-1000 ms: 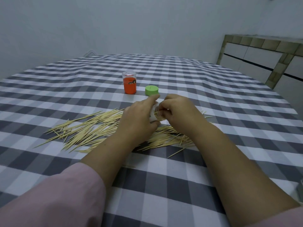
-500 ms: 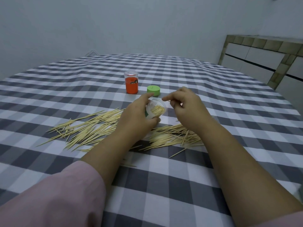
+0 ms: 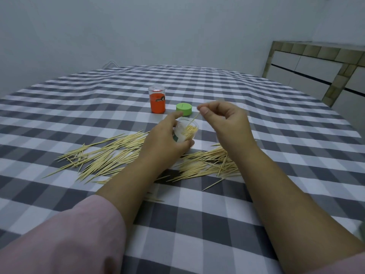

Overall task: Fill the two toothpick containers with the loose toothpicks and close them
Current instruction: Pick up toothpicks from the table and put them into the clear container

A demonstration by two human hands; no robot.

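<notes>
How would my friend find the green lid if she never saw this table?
Look at the checked tablecloth, past both piles of loose toothpicks. Beside the tall orange container, on its right, sits the green lid. It is the only green, flat, round thing, lying by itself.

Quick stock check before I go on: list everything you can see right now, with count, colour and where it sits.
clear container: one, transparent, partly filled with toothpicks, tilted, gripped in the left hand.
single toothpick: one, pale wood, pinched by the right hand, lower end at the container mouth.
loose toothpicks: too many to count, pale wood, spread on the cloth left and right of the hands.
orange container: one, upright, far centre of the table.
green lid: one, beside the orange container.
checked tablecloth: one, grey and white.
tiled counter: one, far right.
left hand: one.
right hand: one.
</notes>
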